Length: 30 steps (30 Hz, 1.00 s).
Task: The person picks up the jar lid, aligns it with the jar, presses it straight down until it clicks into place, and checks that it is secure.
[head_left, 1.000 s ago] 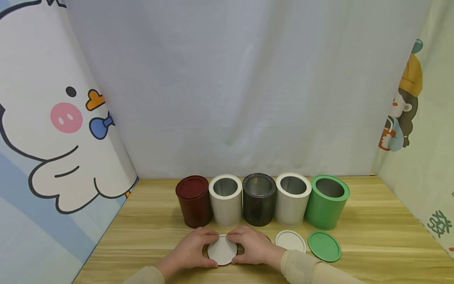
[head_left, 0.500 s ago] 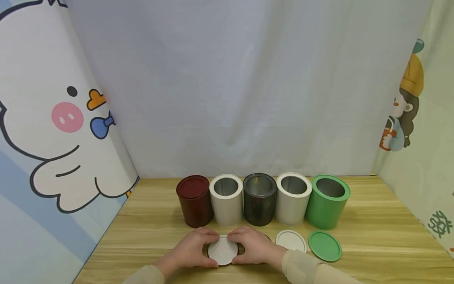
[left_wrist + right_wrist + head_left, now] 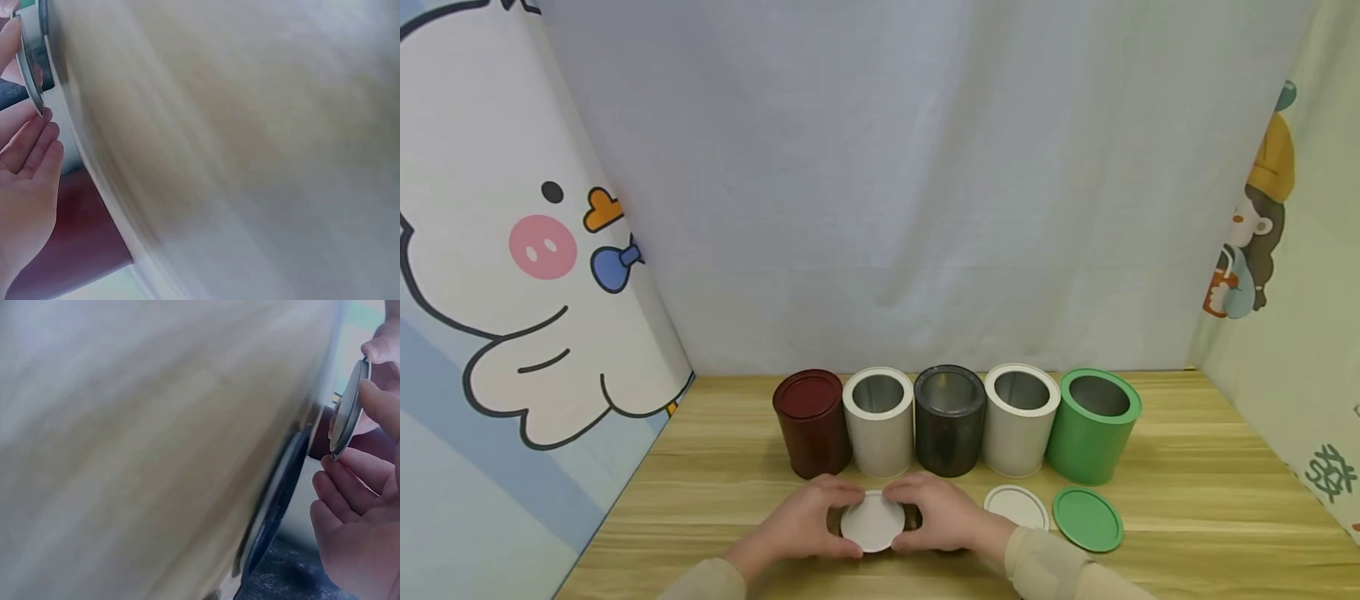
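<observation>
A round white lid [image 3: 872, 522] is held by its edges between both hands. My left hand [image 3: 812, 521] pinches its left edge, thumb at the near side and fingers at the far side. On the opposite edge, my right hand [image 3: 942, 517] grips it the same way. Both wrist views show the lid [image 3: 29, 69] raised off the tabletop. A dark lid [image 3: 275, 503] lies on the table below the right hand, mostly hidden in the head view. Behind the hands stands an uncovered white can [image 3: 882, 442].
The row also holds a dark red can [image 3: 812, 433] with its lid on, an uncovered black can [image 3: 950, 442], another uncovered white can [image 3: 1018, 442] and an uncovered green can [image 3: 1088, 450]. A white lid [image 3: 1015, 507] and a green lid [image 3: 1087, 519] lie flat to the right.
Both hands have risen slightly with the white lid, moving a little away from the near edge. More of the dark lid's near edge shows below the right hand.
</observation>
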Motion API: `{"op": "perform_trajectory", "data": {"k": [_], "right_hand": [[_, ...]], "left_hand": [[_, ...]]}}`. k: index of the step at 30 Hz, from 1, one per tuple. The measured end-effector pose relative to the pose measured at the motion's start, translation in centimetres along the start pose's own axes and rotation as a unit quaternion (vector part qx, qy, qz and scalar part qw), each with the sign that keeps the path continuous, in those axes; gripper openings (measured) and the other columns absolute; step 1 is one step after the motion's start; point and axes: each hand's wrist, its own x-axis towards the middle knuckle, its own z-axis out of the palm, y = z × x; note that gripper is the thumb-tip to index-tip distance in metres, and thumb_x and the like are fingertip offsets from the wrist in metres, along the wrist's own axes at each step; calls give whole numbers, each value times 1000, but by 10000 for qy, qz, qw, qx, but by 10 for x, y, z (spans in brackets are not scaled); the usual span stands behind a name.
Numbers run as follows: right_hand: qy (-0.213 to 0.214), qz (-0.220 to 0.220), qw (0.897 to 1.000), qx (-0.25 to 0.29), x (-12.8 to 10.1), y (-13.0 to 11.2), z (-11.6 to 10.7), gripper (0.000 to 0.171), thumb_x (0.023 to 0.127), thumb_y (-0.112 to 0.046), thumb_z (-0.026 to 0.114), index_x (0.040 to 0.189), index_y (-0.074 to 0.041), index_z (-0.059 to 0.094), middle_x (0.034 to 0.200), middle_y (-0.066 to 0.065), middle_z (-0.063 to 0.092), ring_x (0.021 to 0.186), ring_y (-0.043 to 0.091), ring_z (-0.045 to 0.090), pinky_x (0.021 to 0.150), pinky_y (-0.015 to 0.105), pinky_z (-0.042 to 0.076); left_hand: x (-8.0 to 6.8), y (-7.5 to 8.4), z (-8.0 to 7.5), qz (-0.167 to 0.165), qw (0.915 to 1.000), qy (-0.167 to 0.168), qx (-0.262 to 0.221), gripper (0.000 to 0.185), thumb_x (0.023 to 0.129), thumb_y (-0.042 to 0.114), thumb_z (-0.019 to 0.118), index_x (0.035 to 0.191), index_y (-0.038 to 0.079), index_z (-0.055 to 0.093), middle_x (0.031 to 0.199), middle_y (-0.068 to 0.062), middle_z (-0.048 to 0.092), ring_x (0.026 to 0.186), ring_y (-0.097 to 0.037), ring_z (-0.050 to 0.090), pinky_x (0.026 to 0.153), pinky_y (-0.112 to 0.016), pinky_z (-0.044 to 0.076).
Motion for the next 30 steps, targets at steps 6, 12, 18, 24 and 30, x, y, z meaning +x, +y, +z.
{"op": "perform_trajectory", "data": {"k": [6, 12, 18, 24, 30], "right_hand": [[254, -2, 9994, 246, -1, 0, -6, 54, 83, -31, 80, 126, -1, 67, 124, 8, 65, 116, 23, 58, 99, 33, 47], [484, 184, 9978, 415, -2, -2, -13, 56, 82, -32, 81, 127, -3, 66, 126, 6, 64, 118, 25, 56, 100, 38, 47], [654, 405, 9953, 580, -3, -7, -23, 58, 81, -35, 83, 129, -5, 65, 128, 6, 62, 119, 26, 55, 100, 42, 46], [958, 209, 9937, 542, -5, -9, -30, 59, 80, -33, 84, 128, -5, 65, 127, 7, 63, 117, 26, 56, 97, 43, 48], [1084, 237, 9919, 623, -6, -11, -39, 59, 80, -30, 84, 130, -5, 64, 129, 7, 62, 120, 27, 55, 97, 45, 48]], "left_hand": [[1, 2, -6, -8, 9997, 227, -97, 66, 75, 45, 86, 122, 2, 70, 122, -4, 66, 113, -21, 58, 97, -37, 48], [5, 6, -15, 124, 9983, 510, -246, 66, 74, 44, 87, 122, 1, 70, 122, -4, 66, 114, -22, 58, 97, -38, 49], [9, 13, -23, 203, 9969, 726, -234, 66, 71, 40, 89, 122, 2, 70, 122, -4, 66, 114, -21, 59, 97, -39, 49], [11, 18, -29, 339, 9943, 975, -251, 66, 70, 38, 91, 121, 2, 71, 121, -4, 67, 113, -21, 59, 96, -38, 50], [13, 22, -36, 425, 9912, 1227, -276, 65, 70, 35, 91, 122, 2, 70, 120, -5, 67, 112, -23, 60, 93, -38, 51]]}}
